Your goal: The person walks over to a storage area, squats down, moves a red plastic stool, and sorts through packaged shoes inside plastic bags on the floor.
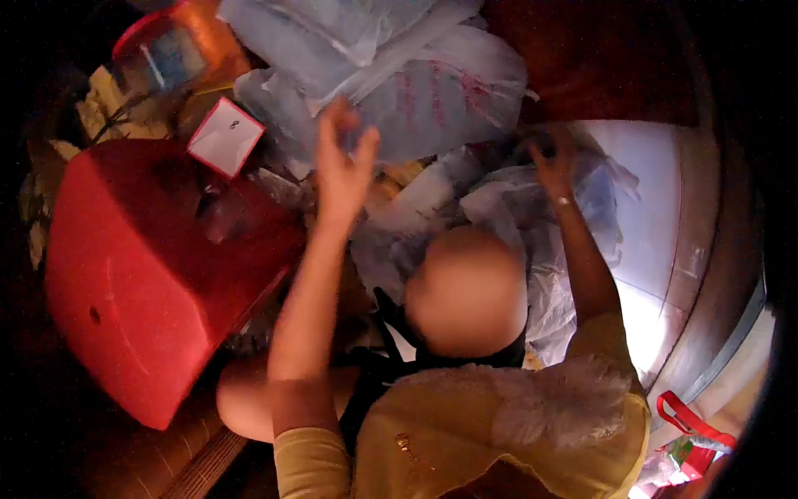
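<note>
My left hand (345, 166) is raised in front of a pale plastic bag (416, 91) with red printing, its fingers spread and slightly blurred. Nothing shows between them. My right hand (555, 166), with a thin band at the wrist, is at the right over crumpled clear plastic bags (507, 195). Its thumb and fingers are apart. The fingertips are dark, so whether they touch the plastic is unclear. Left of my left hand is a white box or card (226, 140) with a red edge and a small dark mark.
A red plastic stool-like piece (125, 283) lies tipped at the left. Behind it are an orange and red packet (187, 50) and yellowish scraps (108, 104). A bright white panel (657, 191) stands at the right. A red strap (690, 420) lies at lower right.
</note>
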Available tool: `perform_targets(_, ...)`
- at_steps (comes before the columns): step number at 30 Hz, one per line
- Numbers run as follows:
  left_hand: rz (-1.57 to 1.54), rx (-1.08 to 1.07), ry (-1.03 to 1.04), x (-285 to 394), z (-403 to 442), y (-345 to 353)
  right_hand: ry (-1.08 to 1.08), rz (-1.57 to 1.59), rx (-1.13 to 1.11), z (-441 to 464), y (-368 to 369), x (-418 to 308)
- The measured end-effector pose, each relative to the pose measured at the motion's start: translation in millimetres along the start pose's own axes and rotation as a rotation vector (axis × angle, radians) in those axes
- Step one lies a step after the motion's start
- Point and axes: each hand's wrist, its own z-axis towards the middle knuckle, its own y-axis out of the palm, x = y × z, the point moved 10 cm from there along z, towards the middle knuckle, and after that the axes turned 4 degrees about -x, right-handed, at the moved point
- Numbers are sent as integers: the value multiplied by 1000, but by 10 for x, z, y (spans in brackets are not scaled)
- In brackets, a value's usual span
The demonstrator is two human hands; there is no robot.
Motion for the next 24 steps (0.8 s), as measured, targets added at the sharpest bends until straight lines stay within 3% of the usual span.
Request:
perform_targets(1, -128, -149, -115, -326, -270, 262, 62, 42, 73, -272, -247, 194)
perform_targets(3, -178, -472, -237, -932, -896, 886, 370, -316, 181, -1075, -638, 1180)
perform_targets(5, -352, -714, -473, -1142, -1427, 1438, 438, -402, 209, -1934, -872, 1803)
perform_targets(9, -340, -713, -511, -1171, -1535, 1598, 286, -262, -134, -3139, -334, 2465)
perform_targets(12, -334, -690, -543, -1246, -1562, 1604, 708, -18, -442, -3340, -78, 2492)
perform_targets(14, -336, -689, -552, -1281, -1591, 1629, 889, 81, -466, -3284, -49, 2403)
perform_targets(18, -342, -673, -570, -1350, -1651, 1649, 926, 246, -278, -2709, 11, 2191)
perform_targets(22, -345, -658, -570, -1333, -1682, 1614, 623, 448, -134, -1885, 261, 1824)
perform_targets(24, -345, -652, -561, -1299, -1654, 1607, 910, 140, -69, -1638, 41, 1564)
